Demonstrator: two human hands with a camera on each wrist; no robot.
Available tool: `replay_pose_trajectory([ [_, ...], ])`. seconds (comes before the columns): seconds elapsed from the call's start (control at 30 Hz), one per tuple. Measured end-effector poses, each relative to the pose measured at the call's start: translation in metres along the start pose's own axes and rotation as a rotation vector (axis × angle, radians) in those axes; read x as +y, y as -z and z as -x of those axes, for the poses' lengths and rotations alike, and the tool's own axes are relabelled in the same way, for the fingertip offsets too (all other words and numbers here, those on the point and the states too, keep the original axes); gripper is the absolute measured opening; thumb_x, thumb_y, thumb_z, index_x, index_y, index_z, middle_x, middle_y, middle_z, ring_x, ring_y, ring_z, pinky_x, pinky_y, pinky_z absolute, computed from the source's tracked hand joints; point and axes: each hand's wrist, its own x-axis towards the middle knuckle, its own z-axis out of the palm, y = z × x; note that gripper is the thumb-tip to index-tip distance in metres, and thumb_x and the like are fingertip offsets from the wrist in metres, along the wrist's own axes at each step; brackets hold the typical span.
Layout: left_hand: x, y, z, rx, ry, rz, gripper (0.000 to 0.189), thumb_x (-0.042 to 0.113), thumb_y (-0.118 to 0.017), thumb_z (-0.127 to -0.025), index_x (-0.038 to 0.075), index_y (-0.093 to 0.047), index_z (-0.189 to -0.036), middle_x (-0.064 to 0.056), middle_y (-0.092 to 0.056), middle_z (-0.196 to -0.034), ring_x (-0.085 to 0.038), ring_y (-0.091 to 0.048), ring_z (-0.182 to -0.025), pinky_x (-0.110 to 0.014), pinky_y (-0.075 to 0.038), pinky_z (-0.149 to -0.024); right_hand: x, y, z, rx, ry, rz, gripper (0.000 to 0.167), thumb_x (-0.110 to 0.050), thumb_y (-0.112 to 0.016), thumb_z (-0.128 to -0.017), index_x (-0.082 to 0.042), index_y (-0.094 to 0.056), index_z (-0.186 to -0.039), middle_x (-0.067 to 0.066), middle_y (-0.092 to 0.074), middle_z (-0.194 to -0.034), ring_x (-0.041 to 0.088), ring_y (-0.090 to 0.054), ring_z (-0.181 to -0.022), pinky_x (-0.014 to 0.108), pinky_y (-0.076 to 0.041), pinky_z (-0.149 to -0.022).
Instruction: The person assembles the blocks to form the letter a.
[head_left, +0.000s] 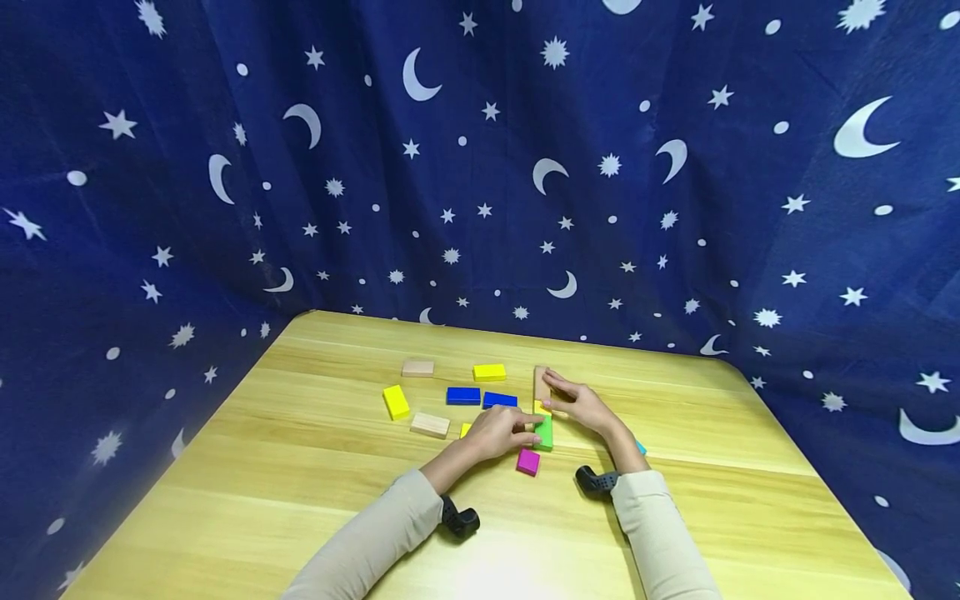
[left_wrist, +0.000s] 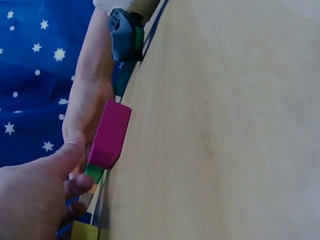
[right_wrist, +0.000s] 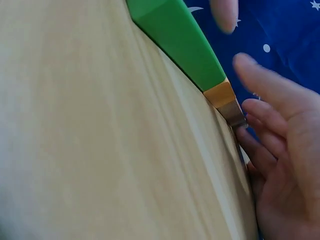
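Observation:
A plain wooden block [head_left: 542, 383], an orange block [head_left: 539, 407] and a green block [head_left: 544, 435] lie end to end in a line. My left hand [head_left: 495, 433] reaches over the green block's left side, its fingers loosely extended; one fingertip [right_wrist: 225, 15] shows apart from the green block [right_wrist: 180, 45] in the right wrist view. Beside the wooden and orange blocks is my right hand [head_left: 588, 408], thumb and fingers spread, fingertips close to the line's far part. A magenta block [head_left: 528, 462] lies just nearer than the green one.
Left of the line lie two blue blocks [head_left: 463, 396], yellow blocks [head_left: 396, 402] and pale wooden blocks [head_left: 430, 425]. One yellow block [head_left: 466, 429] is partly behind my left hand. A cyan block [head_left: 641, 447] peeks past my right wrist. A dark blue star curtain [head_left: 480, 167] borders the table.

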Motion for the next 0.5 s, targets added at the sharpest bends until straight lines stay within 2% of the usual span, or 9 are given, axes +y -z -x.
replay_pose_trajectory([
  [0.17, -0.002, 0.002, 0.01, 0.075, -0.072, 0.03, 0.036, 0.041, -0.063, -0.085, 0.022, -0.067, -0.115, 0.012, -0.06, -0.08, 0.001, -0.05, -0.069, -0.012, -0.038, -0.057, 0.01, -0.003, 0.0, 0.043, -0.023, 0.014, 0.058, -0.028, -0.061, -0.09, -0.008, -0.039, -0.14, 0.009, -0.026, -0.148, 0.031, -0.023, -0.134, 0.051, -0.017, -0.107],
  [0.23, -0.002, 0.004, 0.015, 0.082, -0.101, 0.026, 0.035, 0.044, -0.062, -0.085, 0.022, -0.068, -0.112, 0.011, -0.062, -0.085, 0.0, -0.051, -0.073, -0.013, -0.039, -0.062, 0.01, -0.003, 0.001, 0.046, -0.01, 0.015, 0.059, -0.028, -0.061, -0.09, -0.008, -0.039, -0.14, 0.011, -0.027, -0.148, 0.031, -0.024, -0.134, 0.05, -0.018, -0.106],
  [0.37, -0.002, 0.006, 0.024, 0.043, -0.133, -0.012, 0.039, 0.05, -0.062, -0.082, 0.025, -0.069, -0.11, 0.014, -0.062, -0.091, -0.002, -0.05, -0.082, -0.02, -0.038, -0.075, 0.004, -0.005, 0.007, 0.032, 0.03, 0.011, 0.06, -0.024, -0.063, -0.089, -0.004, -0.038, -0.14, 0.015, -0.026, -0.147, 0.033, -0.024, -0.133, 0.051, -0.019, -0.106],
  [0.5, -0.005, 0.007, 0.031, -0.001, -0.147, -0.053, 0.043, 0.055, -0.063, -0.078, 0.028, -0.067, -0.112, 0.017, -0.06, -0.094, -0.003, -0.049, -0.091, -0.027, -0.036, -0.087, -0.018, -0.006, 0.017, -0.002, 0.055, 0.032, 0.062, -0.019, -0.063, -0.088, 0.002, -0.036, -0.139, 0.022, -0.024, -0.146, 0.038, -0.023, -0.132, 0.053, -0.021, -0.104],
])
